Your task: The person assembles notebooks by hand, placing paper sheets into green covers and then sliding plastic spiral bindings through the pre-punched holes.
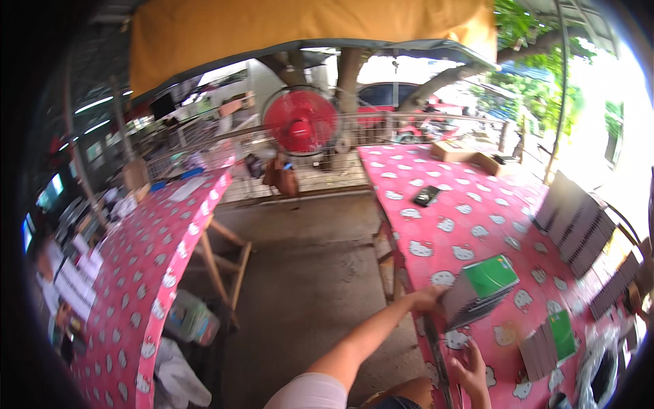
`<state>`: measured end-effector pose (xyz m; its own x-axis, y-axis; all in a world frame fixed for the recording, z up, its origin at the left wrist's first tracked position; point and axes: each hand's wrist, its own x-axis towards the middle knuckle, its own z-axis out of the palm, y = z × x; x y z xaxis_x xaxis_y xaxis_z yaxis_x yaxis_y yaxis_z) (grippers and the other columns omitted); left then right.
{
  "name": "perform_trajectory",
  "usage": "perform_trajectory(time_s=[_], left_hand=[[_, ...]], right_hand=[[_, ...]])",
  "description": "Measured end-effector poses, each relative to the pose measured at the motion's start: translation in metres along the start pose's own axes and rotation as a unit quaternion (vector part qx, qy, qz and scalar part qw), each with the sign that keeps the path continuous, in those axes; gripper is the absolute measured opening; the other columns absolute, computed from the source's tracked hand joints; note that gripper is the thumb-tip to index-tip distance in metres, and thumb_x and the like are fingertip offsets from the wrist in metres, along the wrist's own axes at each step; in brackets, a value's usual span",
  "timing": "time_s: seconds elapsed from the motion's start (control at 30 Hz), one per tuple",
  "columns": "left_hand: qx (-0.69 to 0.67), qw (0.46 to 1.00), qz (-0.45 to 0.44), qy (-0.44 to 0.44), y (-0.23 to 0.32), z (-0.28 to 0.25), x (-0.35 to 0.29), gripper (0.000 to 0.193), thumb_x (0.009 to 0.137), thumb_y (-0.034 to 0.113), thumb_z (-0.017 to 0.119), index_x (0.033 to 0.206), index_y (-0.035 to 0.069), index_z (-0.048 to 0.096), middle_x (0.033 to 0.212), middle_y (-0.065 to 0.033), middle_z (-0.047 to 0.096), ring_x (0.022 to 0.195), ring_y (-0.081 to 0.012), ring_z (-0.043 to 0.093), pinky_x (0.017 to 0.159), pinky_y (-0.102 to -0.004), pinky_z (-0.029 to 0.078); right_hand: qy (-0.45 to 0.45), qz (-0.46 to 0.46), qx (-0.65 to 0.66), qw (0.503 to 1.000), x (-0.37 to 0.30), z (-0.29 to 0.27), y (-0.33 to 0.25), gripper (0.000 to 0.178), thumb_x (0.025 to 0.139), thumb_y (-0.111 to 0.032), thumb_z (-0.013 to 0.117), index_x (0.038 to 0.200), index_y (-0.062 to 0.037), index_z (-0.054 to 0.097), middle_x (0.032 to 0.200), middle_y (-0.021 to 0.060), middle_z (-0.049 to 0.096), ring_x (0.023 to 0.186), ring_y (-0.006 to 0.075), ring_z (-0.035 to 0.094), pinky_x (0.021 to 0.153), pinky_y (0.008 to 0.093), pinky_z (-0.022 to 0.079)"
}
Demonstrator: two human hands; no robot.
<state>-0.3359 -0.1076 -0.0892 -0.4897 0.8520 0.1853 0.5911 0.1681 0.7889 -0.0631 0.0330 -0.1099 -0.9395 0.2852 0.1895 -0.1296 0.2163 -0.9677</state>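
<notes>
A stack of green-covered notebooks (492,276) sits toward the near part of the right-hand table, its page edges turned to me. My left hand (430,300) grips the stack's left end, with its fingertips partly hidden against it. Just below the stack, over the table's near edge, my right hand (471,373) is open, fingers apart and nothing in them. A smaller stack of green-covered notebooks (563,334) lies to the right of that hand.
The pink cat-print table (463,252) bears a black phone-like object (426,196), a cardboard box (453,150) and tall notebook stacks (575,221). Clear plastic wrap (599,365) lies near right. Across the aisle (300,273) stands another pink table (136,273). Beyond are a red fan (300,123) and a railing.
</notes>
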Motion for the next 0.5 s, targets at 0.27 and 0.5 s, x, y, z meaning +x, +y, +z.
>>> perform_trajectory(time_s=[0.27,0.5], left_hand=[[0.04,0.987,-0.055,0.143,-0.005,0.022,-0.037,0.056,0.078,0.029,0.062,0.128,0.005,0.052,0.126,-0.0182,0.054,0.119,-0.0335,0.049,0.1,-0.0414,0.039],[0.099,0.89,-0.291,0.338,-0.046,0.1,-0.059,0.052,0.099,0.04,0.035,0.14,0.009,0.043,0.146,-0.019,0.038,0.136,-0.0359,0.034,0.111,-0.0437,0.027]], right_hand=[[-0.046,0.012,-0.231,0.972,-0.142,-0.08,-0.074,0.054,0.076,0.0,0.068,0.127,-0.0069,0.054,0.135,0.0206,0.047,0.112,0.0332,0.056,0.091,0.0381,0.047],[0.075,-0.049,-0.376,0.922,-0.232,-0.136,-0.069,0.049,0.075,-0.002,0.065,0.122,-0.0041,0.056,0.136,0.0229,0.046,0.117,0.0406,0.051,0.097,0.0463,0.044]])
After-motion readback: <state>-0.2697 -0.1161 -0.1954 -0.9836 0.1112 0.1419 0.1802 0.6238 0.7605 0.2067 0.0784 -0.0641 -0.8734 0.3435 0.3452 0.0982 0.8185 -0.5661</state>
